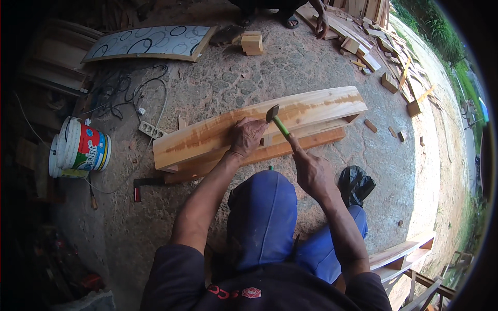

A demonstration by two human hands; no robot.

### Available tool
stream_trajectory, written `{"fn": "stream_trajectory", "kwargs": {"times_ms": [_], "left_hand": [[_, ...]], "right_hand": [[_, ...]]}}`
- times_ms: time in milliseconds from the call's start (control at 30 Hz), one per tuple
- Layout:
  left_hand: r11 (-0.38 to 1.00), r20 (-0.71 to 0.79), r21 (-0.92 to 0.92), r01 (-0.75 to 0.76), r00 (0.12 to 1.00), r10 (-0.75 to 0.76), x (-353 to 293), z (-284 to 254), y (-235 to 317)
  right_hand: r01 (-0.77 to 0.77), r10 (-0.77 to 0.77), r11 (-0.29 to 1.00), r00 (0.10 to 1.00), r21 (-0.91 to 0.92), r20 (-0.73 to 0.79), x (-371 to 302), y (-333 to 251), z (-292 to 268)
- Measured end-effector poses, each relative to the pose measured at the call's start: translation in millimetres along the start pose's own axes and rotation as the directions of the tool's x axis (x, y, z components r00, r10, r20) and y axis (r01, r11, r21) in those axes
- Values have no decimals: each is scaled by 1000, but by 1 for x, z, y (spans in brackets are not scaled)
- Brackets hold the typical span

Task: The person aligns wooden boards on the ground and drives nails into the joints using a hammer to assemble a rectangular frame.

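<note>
A long, pale wooden frame with brown streaks lies across the ground in front of my knees. My left hand rests on its near edge around the middle, fingers bent and drawn together. Whatever they pinch, if anything, is too small to make out. My right hand grips a hammer by its handle, which has a green section below the dark metal head. That head is right beside my left fingertips, over the board. A reddish-brown beam lies along the near side of the frame.
On the left are a paint bucket, a power strip with cables, and a red-and-black tool. A patterned panel and wood block lie beyond. Another person's hand is near scrap wood. A black bag sits right.
</note>
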State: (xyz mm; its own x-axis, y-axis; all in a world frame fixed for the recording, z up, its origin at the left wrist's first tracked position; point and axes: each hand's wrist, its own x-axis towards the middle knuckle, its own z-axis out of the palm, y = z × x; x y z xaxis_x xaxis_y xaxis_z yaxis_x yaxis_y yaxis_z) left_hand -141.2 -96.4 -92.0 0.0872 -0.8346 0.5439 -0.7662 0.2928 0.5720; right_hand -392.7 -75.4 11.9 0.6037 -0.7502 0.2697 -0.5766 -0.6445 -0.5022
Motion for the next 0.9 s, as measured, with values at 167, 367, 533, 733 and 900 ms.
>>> {"fn": "stream_trajectory", "kwargs": {"times_ms": [167, 367, 533, 733, 900], "left_hand": [[999, -12, 15, 28, 1000, -28, -2, -5, -6], [995, 26, -56, 85, 996, -84, 1, -5, 1], [992, 68, -63, 110, 992, -106, 1, -7, -4], [971, 142, -72, 227, 966, -215, 41, -35, -19], [928, 371, 309, 207, 872, -318, 72, -28, -32]], "right_hand": [[-36, 34, 999, 997, 20, 70, 11, -22, -17], [16, -16, 999, 1000, -33, 12, 0, -15, -6], [-127, 124, 992, 976, 5, 176, 3, 3, 9], [-134, 120, 976, 989, 169, 88, -10, -5, 6], [20, -6, 980, 997, 196, -74, -6, -16, -2]]}}
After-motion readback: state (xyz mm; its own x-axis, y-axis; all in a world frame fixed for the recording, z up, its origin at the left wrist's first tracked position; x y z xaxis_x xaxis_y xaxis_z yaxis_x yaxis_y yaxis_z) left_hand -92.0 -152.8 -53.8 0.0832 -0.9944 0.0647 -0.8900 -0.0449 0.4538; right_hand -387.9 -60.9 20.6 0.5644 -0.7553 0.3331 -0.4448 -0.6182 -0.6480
